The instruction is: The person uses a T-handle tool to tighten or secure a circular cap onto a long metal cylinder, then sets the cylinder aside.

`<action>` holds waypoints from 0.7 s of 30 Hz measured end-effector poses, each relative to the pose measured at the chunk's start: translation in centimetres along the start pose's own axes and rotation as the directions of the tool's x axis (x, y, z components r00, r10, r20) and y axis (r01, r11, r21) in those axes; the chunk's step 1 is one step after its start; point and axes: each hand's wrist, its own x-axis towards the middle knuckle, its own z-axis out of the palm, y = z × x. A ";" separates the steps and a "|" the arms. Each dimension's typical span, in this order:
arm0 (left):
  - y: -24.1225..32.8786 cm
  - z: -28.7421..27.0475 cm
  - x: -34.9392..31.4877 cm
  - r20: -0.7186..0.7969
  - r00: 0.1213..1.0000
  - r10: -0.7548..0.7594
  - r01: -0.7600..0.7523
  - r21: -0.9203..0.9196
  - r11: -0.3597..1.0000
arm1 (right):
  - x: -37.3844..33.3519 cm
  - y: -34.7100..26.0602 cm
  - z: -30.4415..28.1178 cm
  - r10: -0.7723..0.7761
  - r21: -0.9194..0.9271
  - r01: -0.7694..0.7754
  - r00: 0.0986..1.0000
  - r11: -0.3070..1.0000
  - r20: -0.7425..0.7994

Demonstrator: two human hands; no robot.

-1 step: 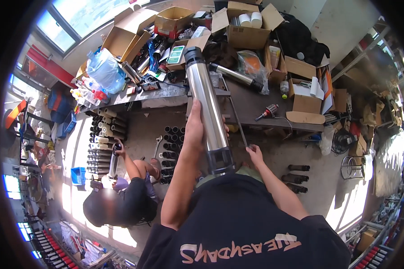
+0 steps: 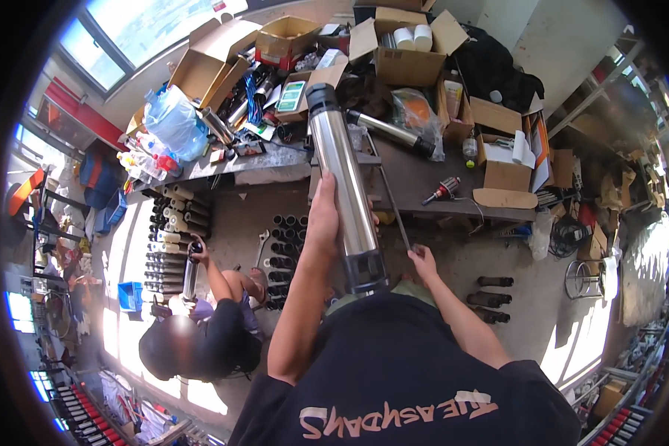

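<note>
A long shiny steel cylinder with black end pieces [image 2: 343,167] stands tilted in front of me, its slotted lower end close to my shirt. My left hand [image 2: 322,219] is wrapped round the left side of its lower half. A bit of finger shows past the cylinder's right edge; whose grip it belongs to is hidden. My right hand [image 2: 424,264] is closed round the lower end of a long thin metal bar [image 2: 395,208]. That bar runs up beside the cylinder to the bench, where its upper end is partly hidden.
The dark bench [image 2: 453,175] carries open cardboard boxes [image 2: 412,65], a second steel cylinder [image 2: 392,132] and a red motor part [image 2: 444,191]. Left of me a co-worker [image 2: 201,338] sits low, holding a similar cylinder. Rows of black tubes [image 2: 284,245] stand on the floor.
The steel cylinder's top sits slightly lower in view, and my left hand appears slightly lower too. My right hand stays on the bar, shifted very little.
</note>
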 end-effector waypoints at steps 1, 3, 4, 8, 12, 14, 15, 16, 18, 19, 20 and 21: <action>-0.1 -0.5 0.1 0.016 1.000 0.020 -0.020 -0.001 1.000 | -0.7 -0.1 0.0 -0.039 0.051 0.037 0.999 0.998 0.023; -0.3 -0.6 0.1 0.013 0.997 0.072 -0.072 0.026 0.997 | -2.1 -0.8 -0.5 -0.103 -0.105 0.101 0.995 0.989 -0.006; -0.2 -0.2 0.2 0.026 0.997 0.069 -0.071 0.048 0.996 | -2.0 0.3 -1.0 -0.130 -0.184 0.124 0.991 0.975 -0.021; 0.5 -0.5 -0.3 -0.076 0.996 0.048 -0.040 0.110 0.993 | -4.0 -1.6 -1.7 -0.120 -0.192 0.108 0.992 0.975 -0.050; -1.5 0.6 -2.3 0.311 0.940 0.142 -0.049 -0.289 0.956 | -5.0 -2.2 -3.9 -0.093 -0.121 0.077 0.986 0.990 -0.137; -6.3 -1.3 0.7 0.626 0.777 0.068 0.369 -0.540 0.757 | -6.6 -0.3 -5.0 -0.024 -0.092 0.011 0.989 0.996 -0.147; -5.7 0.0 0.8 0.568 0.823 -0.008 0.344 -0.486 0.804 | -5.8 -0.5 -5.2 -0.027 -0.101 0.011 0.987 0.995 -0.158; -6.6 0.2 0.7 0.549 0.835 -0.012 0.334 -0.489 0.806 | -6.9 0.0 -5.9 -0.014 -0.167 -0.012 0.988 0.986 -0.154; -7.3 0.6 0.3 0.520 0.854 -0.023 0.321 -0.491 0.810 | -8.2 1.0 -7.2 -0.024 -0.189 -0.013 0.981 0.982 -0.193; -6.9 0.9 0.2 0.510 0.860 -0.030 0.318 -0.489 0.812 | -8.6 1.7 -7.5 -0.030 -0.192 -0.012 0.977 0.981 -0.212; -6.8 1.0 0.1 0.501 0.864 -0.052 0.324 -0.474 0.818 | -9.3 2.4 -8.0 0.004 -0.179 -0.050 0.969 0.983 -0.249; -6.3 0.8 0.1 0.485 0.873 -0.049 0.313 -0.482 0.818 | -9.6 2.2 -8.1 0.052 -0.214 -0.110 0.965 0.971 -0.258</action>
